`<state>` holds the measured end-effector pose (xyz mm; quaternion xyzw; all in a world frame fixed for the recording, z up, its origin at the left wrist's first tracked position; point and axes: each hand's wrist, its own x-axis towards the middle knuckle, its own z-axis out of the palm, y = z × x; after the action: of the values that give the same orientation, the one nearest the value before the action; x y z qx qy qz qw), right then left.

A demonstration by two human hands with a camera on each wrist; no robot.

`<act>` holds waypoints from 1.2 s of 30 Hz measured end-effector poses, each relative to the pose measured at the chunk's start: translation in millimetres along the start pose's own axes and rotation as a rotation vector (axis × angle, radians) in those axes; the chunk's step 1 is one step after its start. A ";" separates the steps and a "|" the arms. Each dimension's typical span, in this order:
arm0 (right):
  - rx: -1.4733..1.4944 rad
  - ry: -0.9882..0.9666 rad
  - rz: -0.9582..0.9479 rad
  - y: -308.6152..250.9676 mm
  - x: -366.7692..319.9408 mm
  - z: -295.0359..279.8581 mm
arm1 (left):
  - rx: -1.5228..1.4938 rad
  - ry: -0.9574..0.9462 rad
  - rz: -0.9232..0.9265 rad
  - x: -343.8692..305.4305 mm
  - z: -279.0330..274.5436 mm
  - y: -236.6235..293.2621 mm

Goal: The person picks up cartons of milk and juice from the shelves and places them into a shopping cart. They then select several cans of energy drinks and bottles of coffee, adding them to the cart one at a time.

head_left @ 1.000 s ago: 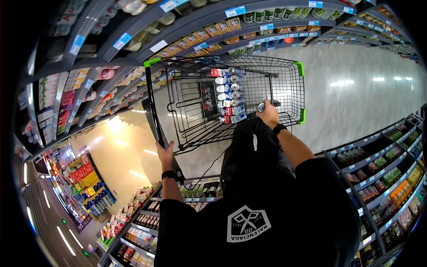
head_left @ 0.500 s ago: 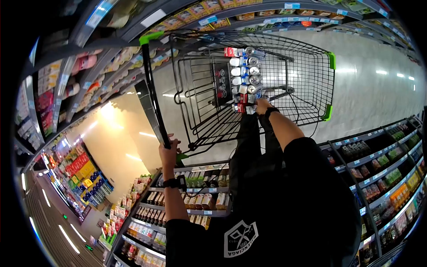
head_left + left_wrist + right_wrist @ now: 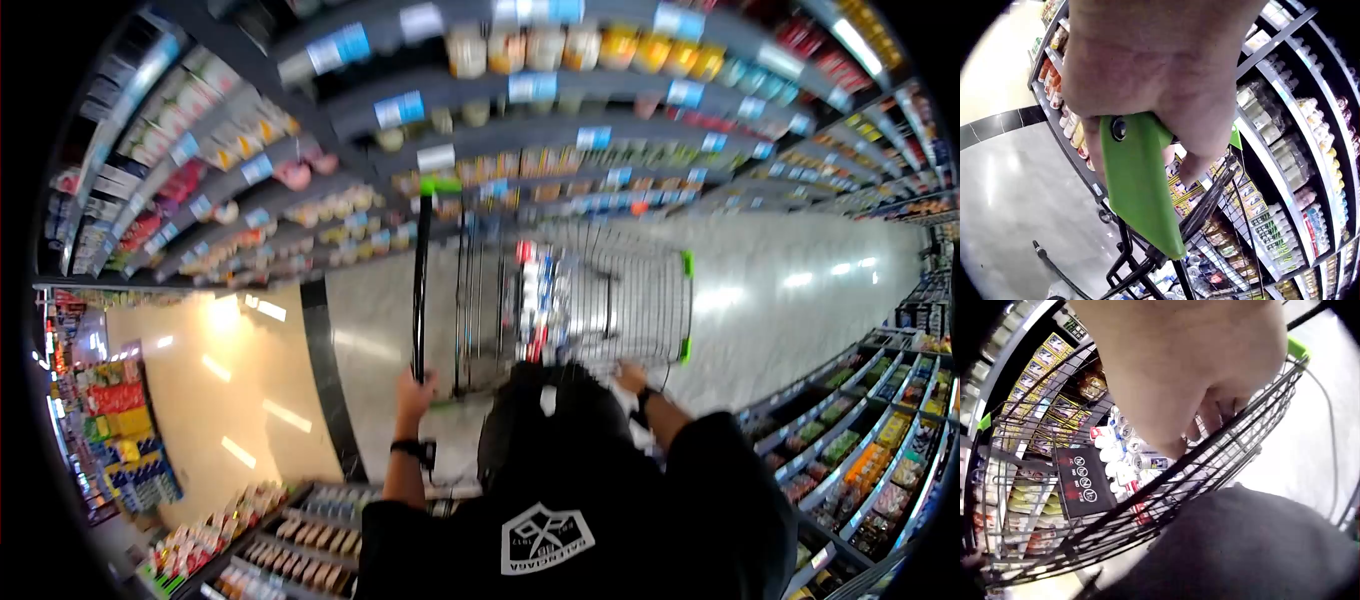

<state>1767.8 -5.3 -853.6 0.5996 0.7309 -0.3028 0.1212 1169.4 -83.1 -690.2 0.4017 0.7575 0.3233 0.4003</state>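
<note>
My left hand [image 3: 413, 393] grips the near end of the black handlebar [image 3: 420, 290] of a shopping cart. In the left wrist view, its fingers wrap around the bar at the green end cap [image 3: 1138, 181]. My right hand [image 3: 631, 378] is at the cart's near side rim. In the right wrist view, its loosely curled fingers [image 3: 1209, 415] hang beside the black wire rim [image 3: 1166, 475], with nothing seen in them. Inside the cart, several cans [image 3: 1135, 445] and white-topped containers [image 3: 1112, 455] stand in rows beside a dark sign panel [image 3: 1085, 484].
Stocked shelves [image 3: 530, 90] run along the cart's far side. More shelves [image 3: 850, 450] stand on the near right, and a low display [image 3: 215, 525] on the near left. Grey floor [image 3: 780, 250] stretches ahead of the cart. A thin cable [image 3: 1329, 406] hangs outside the basket.
A silver-topped can in my right hand went down to the near end of the row; the hand then moved back to the side rim without it. The left hand stayed on the handlebar.
</note>
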 end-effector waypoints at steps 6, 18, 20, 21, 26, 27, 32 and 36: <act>0.632 0.084 0.643 42.5 -118.2 -90.5 | -0.272 -0.002 -0.088 -32.0 35.9 95.4; 0.668 -0.156 0.223 154.0 -167.3 -49.6 | 0.280 -0.124 -0.068 -32.2 120.4 109.3; 0.762 -0.128 0.373 109.1 -135.9 -118.3 | 0.391 0.189 0.179 -21.4 138.9 143.6; 0.848 -0.100 0.534 111.3 -123.1 -137.0 | 0.445 0.346 0.303 -18.5 146.2 171.6; 0.542 0.438 0.034 139.7 -48.6 -291.3 | 0.270 0.278 0.688 7.0 182.2 378.2; 0.531 0.549 -0.059 141.5 -36.5 -331.4 | 0.233 0.294 0.793 14.6 191.4 421.3; 0.640 0.732 -0.405 117.6 -34.8 -571.5 | 0.122 0.261 1.002 25.2 211.5 657.9; 0.628 0.915 -0.668 64.7 -89.2 -742.5 | 0.077 0.323 1.179 54.7 223.3 805.9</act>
<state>1989.8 365.9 -240.1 0.4153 0.7325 -0.2374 -0.4844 1625.3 379.2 -160.3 0.7133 0.4698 0.5197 0.0193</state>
